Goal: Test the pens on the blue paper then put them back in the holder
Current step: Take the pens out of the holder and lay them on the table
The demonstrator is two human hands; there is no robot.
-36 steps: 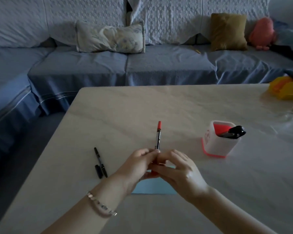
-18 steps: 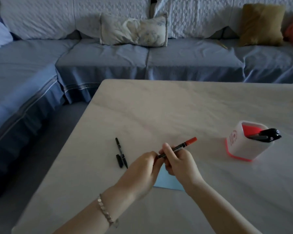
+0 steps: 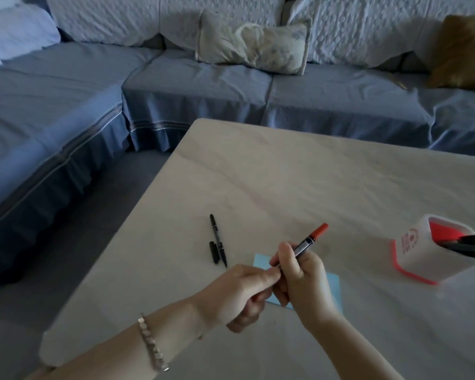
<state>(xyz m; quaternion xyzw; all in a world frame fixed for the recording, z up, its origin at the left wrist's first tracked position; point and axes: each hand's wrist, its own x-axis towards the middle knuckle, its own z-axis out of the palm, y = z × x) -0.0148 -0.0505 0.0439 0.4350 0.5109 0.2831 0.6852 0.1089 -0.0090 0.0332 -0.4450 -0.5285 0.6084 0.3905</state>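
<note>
My right hand (image 3: 303,281) grips a red-capped pen (image 3: 310,238) by its barrel, red end pointing up and to the right. My left hand (image 3: 244,292) pinches the pen's lower end, where the two hands meet. Both hover over the blue paper (image 3: 332,286), which lies flat on the table and is mostly hidden under them. A black pen (image 3: 216,237) lies uncapped to the left, its cap (image 3: 214,252) beside it. The white holder with red trim (image 3: 420,259) stands at the right, with a black pen (image 3: 469,244) leaning in it.
The pale table (image 3: 299,182) has its left edge and far corner in view. A blue-covered L-shaped sofa (image 3: 203,86) wraps around the left and far sides, with a patterned cushion (image 3: 254,48) and a brown cushion (image 3: 464,50) on it.
The red pen has tipped from upright to slanting right, now gripped in my right hand. My left hand pinches its lower end. The camera has swung left.
</note>
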